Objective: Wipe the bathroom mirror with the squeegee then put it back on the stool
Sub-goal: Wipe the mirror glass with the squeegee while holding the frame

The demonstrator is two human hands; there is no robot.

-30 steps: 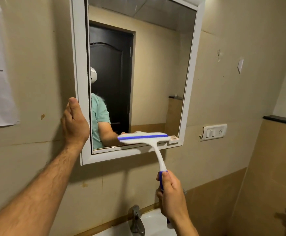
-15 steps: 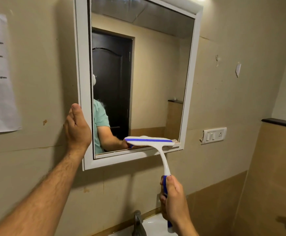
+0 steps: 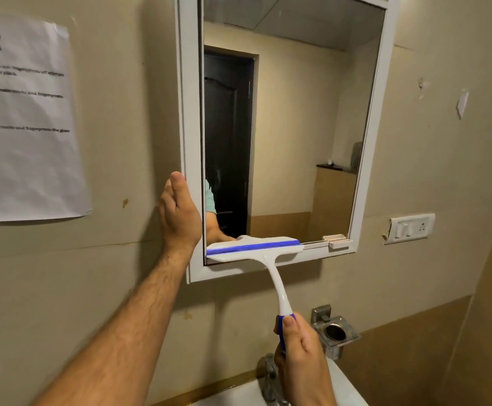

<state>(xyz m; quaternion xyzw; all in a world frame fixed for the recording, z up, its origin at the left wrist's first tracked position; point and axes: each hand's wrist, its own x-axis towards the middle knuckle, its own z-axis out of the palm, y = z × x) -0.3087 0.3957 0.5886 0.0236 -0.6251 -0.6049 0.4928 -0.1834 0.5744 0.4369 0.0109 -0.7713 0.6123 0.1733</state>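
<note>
With the left hand (image 3: 180, 215) flat against the mirror (image 3: 285, 127) frame, the right hand (image 3: 300, 353) grips the squeegee (image 3: 253, 249), now shifted to the glass's lower-left corner at frame centre, suggesting the final strokes before its return.

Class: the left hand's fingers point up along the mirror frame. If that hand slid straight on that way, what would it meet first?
Probably nothing: above the left hand only the frame runs on to the picture's top edge.

The left hand (image 3: 180, 213) is raised, fingers straight, arm outstretched. The right hand (image 3: 300, 350) sits lower, fingers curled in a grip.
</note>
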